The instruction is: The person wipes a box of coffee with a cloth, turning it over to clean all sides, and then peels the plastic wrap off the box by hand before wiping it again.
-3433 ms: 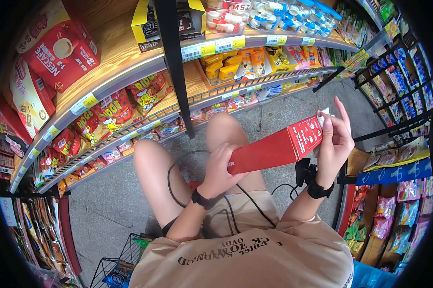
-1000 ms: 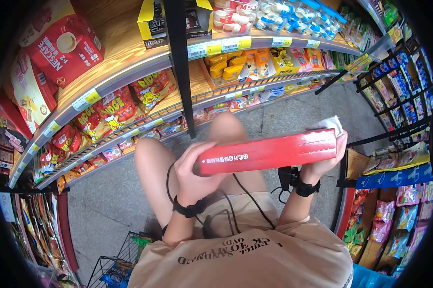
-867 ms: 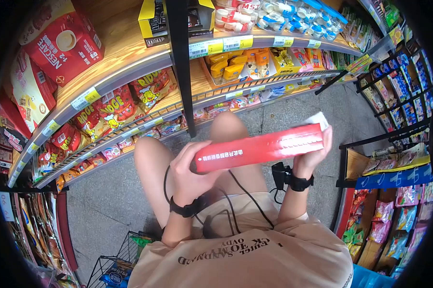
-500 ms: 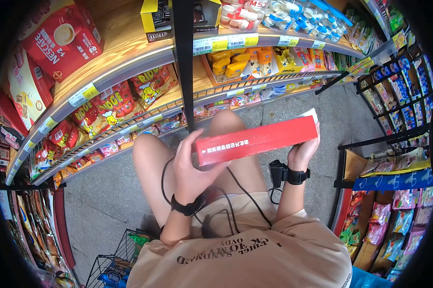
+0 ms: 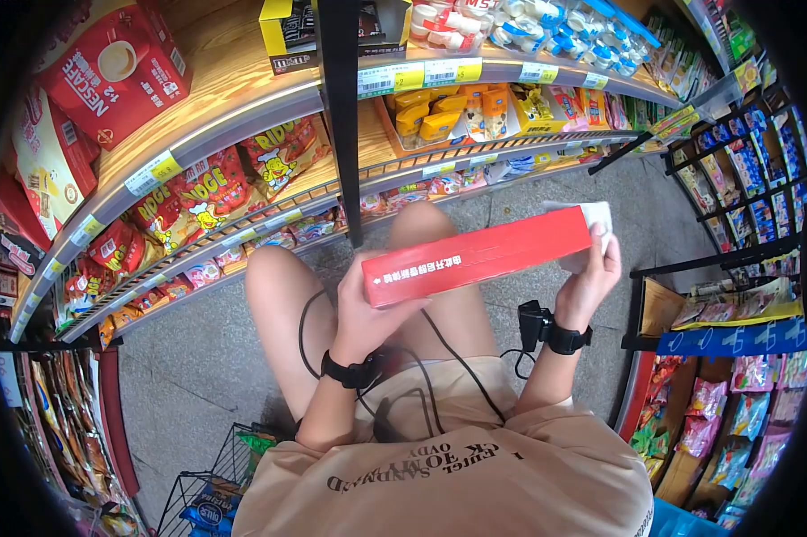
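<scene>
My left hand is wrapped around the left end of a long red box. White Chinese print and a small arrow run along the box's upward-facing side. The box lies roughly level over my knees, its right end a little farther from me. At that right end, my right hand has its fingers closed on a white, cloth-like piece. Part of this piece shows behind the box's far edge. Each wrist wears a black strap, and the right one carries a small black device.
Shelves curve in front, with red Nescafé packs, a yellow M&M's box and red snack bags. A black post stands before them. Behind my left side sits a wire basket. Candy racks line the right. Cables cross my lap.
My right hand has shifted right and slightly down, past the box's end, and more of the white piece shows there. My left fingers have closed farther round the box's left end.
</scene>
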`<action>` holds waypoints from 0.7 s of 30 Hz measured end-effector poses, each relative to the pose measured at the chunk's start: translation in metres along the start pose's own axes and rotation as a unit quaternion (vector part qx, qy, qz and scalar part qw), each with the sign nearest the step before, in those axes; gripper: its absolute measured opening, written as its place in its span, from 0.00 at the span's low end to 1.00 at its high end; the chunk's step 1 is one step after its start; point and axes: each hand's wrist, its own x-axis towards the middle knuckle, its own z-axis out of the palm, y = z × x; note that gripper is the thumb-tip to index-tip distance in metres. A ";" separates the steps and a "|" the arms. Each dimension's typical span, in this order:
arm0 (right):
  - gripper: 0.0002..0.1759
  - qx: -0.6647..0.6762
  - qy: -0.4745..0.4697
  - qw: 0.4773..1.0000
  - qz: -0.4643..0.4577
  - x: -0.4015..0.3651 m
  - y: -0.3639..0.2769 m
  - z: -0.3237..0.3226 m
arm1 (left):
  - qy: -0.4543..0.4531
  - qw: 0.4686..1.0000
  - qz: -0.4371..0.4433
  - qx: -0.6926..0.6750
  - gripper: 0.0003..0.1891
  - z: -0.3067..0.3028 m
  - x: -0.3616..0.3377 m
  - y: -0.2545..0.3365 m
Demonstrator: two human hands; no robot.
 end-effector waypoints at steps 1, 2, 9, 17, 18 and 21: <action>0.08 0.003 0.013 1.000 -0.021 0.000 -0.008 -0.001 | -0.001 1.000 -0.005 -0.002 0.37 0.001 -0.001 -0.002; 0.08 0.006 0.026 0.999 -0.043 0.000 -0.017 -0.002 | 0.002 1.000 -0.004 0.008 0.36 0.002 -0.002 -0.001; 0.08 -0.250 -0.026 0.947 -0.202 -0.016 -0.059 0.009 | 0.022 0.991 0.064 0.116 0.33 0.011 0.000 0.021; 0.09 -0.418 -0.299 0.826 -0.231 -0.021 -0.061 0.047 | 0.013 0.965 0.157 0.209 0.28 0.018 0.002 0.031; 0.09 -0.418 -0.317 0.816 -0.244 -0.027 -0.064 0.053 | 0.019 0.965 0.155 0.210 0.28 0.019 0.002 0.032; 0.09 -0.409 -0.367 0.793 -0.263 -0.055 -0.076 0.071 | 0.028 0.966 0.141 0.217 0.25 0.021 0.001 0.032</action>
